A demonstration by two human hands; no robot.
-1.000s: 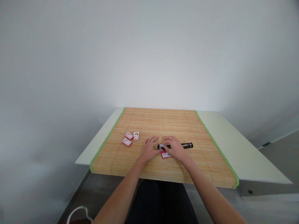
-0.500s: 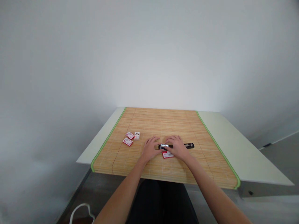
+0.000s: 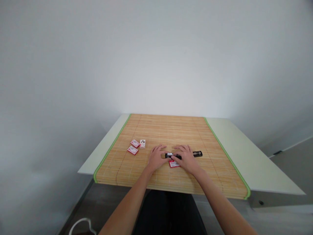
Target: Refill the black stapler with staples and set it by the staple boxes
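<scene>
A black stapler (image 3: 197, 153), swung open lengthwise, lies across the mat in front of me, with bright metal showing near its left end. My left hand (image 3: 156, 157) pinches that left end between thumb and fingers. My right hand (image 3: 186, 159) bends over the stapler's middle, its thumb pressed along the front side and its fingers beyond; it covers part of the stapler. Just below the stapler lies a red-and-white small box (image 3: 174, 164), partly hidden by my right hand.
On the left of the bamboo mat (image 3: 166, 127) lie two flat red-and-white boxes (image 3: 132, 150) and a small white box (image 3: 142, 143) with a dark picture. The mat has green edging and covers the middle of a white table (image 3: 259, 163). A wall stands behind.
My right thumb has shifted slightly left along the stapler. Less bright metal shows near the left end, and more black. The whole view has tilted a little; the boxes stay put.
</scene>
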